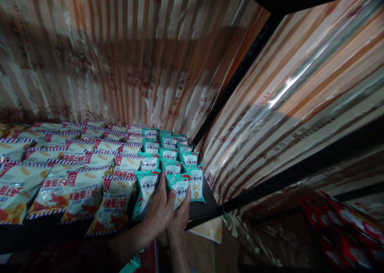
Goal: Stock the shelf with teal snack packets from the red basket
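My left hand (159,211) and right hand (181,215) both grip one teal packet (179,186), seating it at shelf (207,211) front; next likely needs squaring with row

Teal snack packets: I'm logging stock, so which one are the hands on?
The front teal packet in the middle column: the left hand and right hand both clasp it, while the other teal packets lie beside and behind it.

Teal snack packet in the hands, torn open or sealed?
Looks sealed: teal snack packet shows an unbroken top seam, gripped by left hand and right hand.
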The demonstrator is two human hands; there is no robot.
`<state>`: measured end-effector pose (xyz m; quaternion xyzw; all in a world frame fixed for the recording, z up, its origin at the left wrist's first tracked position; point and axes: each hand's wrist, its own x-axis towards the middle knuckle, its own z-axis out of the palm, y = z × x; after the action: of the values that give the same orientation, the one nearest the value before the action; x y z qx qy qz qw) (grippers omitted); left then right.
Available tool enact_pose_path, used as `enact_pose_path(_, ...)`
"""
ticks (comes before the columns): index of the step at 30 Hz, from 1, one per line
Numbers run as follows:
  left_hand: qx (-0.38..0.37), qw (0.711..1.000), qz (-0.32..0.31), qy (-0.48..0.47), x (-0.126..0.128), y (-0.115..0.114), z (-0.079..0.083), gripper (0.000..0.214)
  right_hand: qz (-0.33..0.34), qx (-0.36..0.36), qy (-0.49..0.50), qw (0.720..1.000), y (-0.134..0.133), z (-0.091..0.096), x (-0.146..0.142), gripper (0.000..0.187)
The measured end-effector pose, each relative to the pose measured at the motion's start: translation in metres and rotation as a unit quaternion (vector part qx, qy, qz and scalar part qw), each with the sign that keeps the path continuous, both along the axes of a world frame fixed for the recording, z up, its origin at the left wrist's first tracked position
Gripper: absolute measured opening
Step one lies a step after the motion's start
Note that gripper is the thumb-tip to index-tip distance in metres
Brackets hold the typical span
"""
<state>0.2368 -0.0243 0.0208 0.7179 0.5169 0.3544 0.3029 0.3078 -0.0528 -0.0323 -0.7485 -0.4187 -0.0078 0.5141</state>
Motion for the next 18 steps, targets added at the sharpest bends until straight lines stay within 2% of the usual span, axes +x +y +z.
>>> enact_pose_path(5,0.036,0.999,-0.008,-0.010,-0.004,-0.008,-0.004,0.065,0.012,0.003,-0.006,1.000,0.000,-0.002,0.002,0.070)
enact_pose_path(10,0.149,0.988,-0.037,-0.002,-0.030,-0.038,-0.005,0.059,0.024,-0.022,0.008,0.999,0.001,0.000,0.001,0.082)
enact_pose_path(14,0.176,0.982,0.040,0.046,-0.046,-0.061,-0.023,0.063,0.013,-0.004,-0.021,1.000,0.002,0.001,-0.001,0.081)
enact_pose_path(18,0.178,0.977,0.061,0.102,-0.047,-0.064,-0.037,0.064,0.011,-0.008,-0.022,1.000,0.002,0.001,-0.003,0.082)
